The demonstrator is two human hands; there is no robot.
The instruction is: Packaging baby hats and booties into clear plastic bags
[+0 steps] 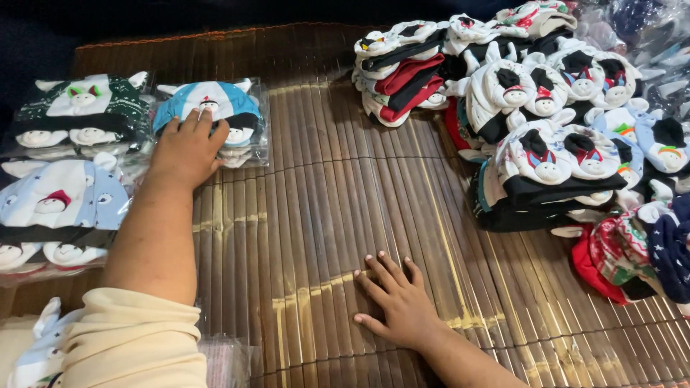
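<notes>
The left hand (188, 147) pressed flat, fingers spread, on a bagged blue hat pack (215, 115), seemingly placing it. The right hand (397, 302) lay open on the bamboo mat (302, 215), holding nothing; loose hats (546, 151) lay beyond it.

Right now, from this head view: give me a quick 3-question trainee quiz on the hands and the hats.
1. True or false: the left hand rests on the bagged blue-and-white hat.
2. Multiple choice: what is the right hand pressing on? A) a bagged hat B) the bamboo mat C) the loose hat pile
3. Fill in: the unbagged hats are heaped on the person's ____ side.

Key
1. True: its fingers lie on the clear bag.
2. B: palm flat on bare mat, holding nothing.
3. Right.
</notes>
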